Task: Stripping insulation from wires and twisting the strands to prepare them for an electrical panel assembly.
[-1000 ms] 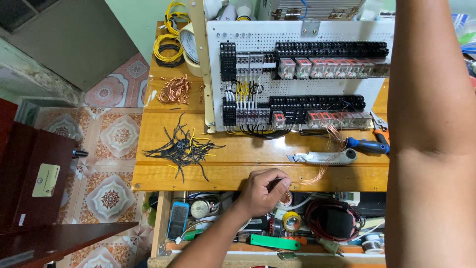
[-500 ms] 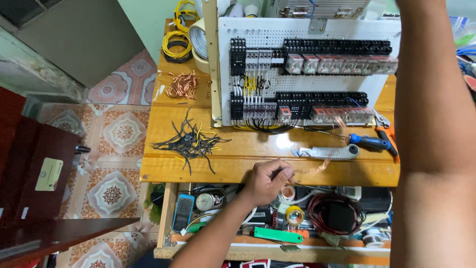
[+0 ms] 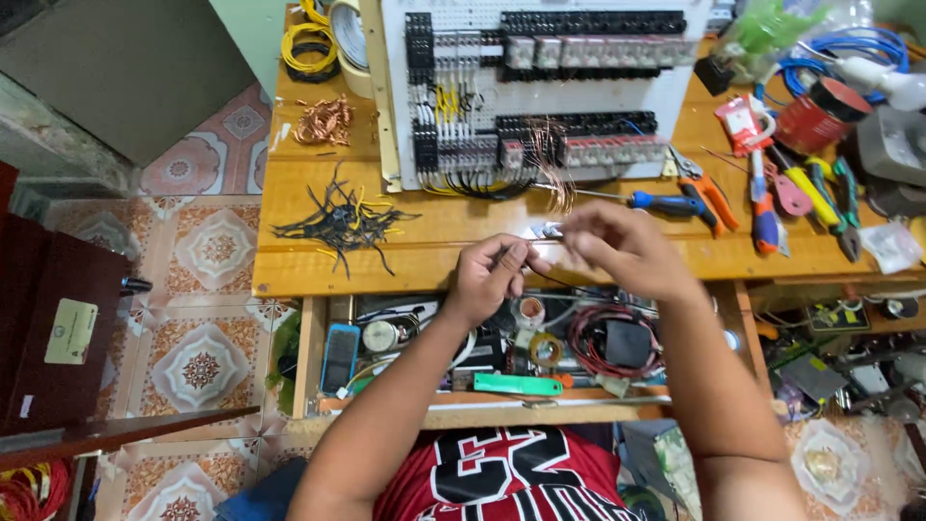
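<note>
Over the wooden bench (image 3: 434,260), left hand (image 3: 492,275) and right hand (image 3: 617,246) pinch a thin wire (image 3: 559,282).

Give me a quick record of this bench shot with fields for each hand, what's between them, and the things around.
left hand: pinches one end of a thin black wire
right hand: raised beside the left, fingertips at the wire
behind hands: white panel with rows of relays and terminals
on bench: black wire offcuts, blue-handled screwdriver, pliers
below: open drawer of parts

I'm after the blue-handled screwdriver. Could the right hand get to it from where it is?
Probably yes. The right hand is just in front of the screwdriver, with only bare bench between them, though it's pinching a thin wire now.
</note>
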